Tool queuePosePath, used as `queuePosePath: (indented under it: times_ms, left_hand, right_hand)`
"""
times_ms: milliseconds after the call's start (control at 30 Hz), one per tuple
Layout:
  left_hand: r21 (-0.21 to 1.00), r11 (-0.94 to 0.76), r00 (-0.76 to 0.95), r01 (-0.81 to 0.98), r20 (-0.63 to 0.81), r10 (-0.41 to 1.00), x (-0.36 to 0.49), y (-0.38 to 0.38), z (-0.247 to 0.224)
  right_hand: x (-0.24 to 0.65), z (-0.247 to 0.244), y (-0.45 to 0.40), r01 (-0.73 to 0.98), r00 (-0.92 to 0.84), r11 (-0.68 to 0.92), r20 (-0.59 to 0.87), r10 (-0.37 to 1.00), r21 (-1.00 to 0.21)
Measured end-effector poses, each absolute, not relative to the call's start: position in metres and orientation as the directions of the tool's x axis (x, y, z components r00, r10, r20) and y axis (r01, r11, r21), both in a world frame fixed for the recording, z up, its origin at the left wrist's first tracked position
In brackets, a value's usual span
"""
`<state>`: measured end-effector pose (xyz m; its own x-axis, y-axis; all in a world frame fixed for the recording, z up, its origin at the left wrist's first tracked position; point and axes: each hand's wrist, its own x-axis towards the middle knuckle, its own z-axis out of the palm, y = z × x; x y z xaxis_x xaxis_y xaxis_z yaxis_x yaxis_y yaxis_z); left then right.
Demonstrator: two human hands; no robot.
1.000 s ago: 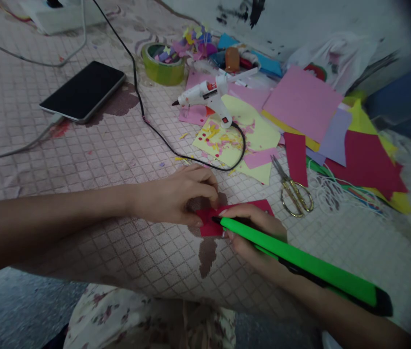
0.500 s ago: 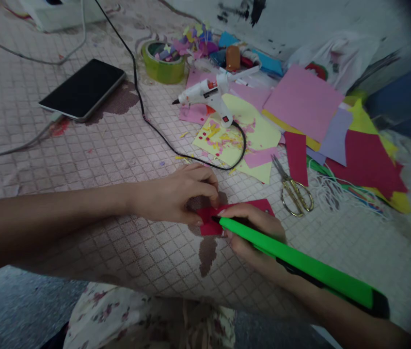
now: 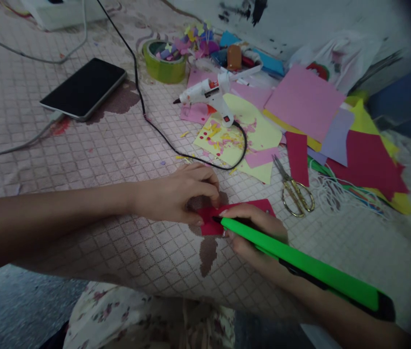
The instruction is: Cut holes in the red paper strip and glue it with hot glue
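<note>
A small red paper strip point(image 3: 211, 226) lies on the patterned tablecloth in front of me. My left hand point(image 3: 187, 191) comes in from the left, its fingers curled and its thumb and fingertips on the strip's left end. In my right hand point(image 3: 254, 228) is a long green tool with a black tip and black butt point(image 3: 300, 259). Its tip rests on or just over the red strip; which kind of tool it is I cannot make out. The right fingers also cover part of the strip. Gold-handled scissors point(image 3: 296, 196) lie to the right, beyond that hand.
A white glue gun point(image 3: 209, 92) with a black cord rests by a yellow sheet point(image 3: 263, 131) strewn with scraps. Coloured papers point(image 3: 305, 102) and white string point(image 3: 332, 191) lie at right. Green tape point(image 3: 164, 68) stands behind; a phone point(image 3: 85, 87) is at left.
The black butt of the green tool has shifted slightly right and down. Both hands stay on the red strip in nearly the same place.
</note>
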<state>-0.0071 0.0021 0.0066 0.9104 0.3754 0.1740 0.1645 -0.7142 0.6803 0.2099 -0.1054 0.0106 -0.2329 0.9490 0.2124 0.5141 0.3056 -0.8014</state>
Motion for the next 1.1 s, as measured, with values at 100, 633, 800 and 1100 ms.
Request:
queuePosePath:
  times_ms: [100,633,800,1100]
  left_hand:
    - [0.68,-0.715,0.909,0.161,0.18,0.376,-0.007,0.002,0.006]
    - [0.679,-0.718,0.907,0.15,0.194,0.373,-0.007,0.002,0.006]
    - [0.675,-0.719,0.91,0.166,0.176,0.375,-0.006,0.002,0.006]
    - [0.674,-0.723,0.906,0.152,0.196,0.374,-0.007,0.002,0.006]
  right_hand:
    - [0.21,0.009,-0.106,0.519,-0.237,0.302,0.205,0.95,-0.799]
    - [0.207,0.008,-0.103,0.548,-0.247,0.37,0.277,0.928,-0.75]
    - [0.207,0.007,-0.102,0.529,-0.159,0.324,0.284,0.946,-0.785]
    - [0.208,-0.001,-0.104,0.51,-0.159,0.319,0.278,0.948,-0.799]
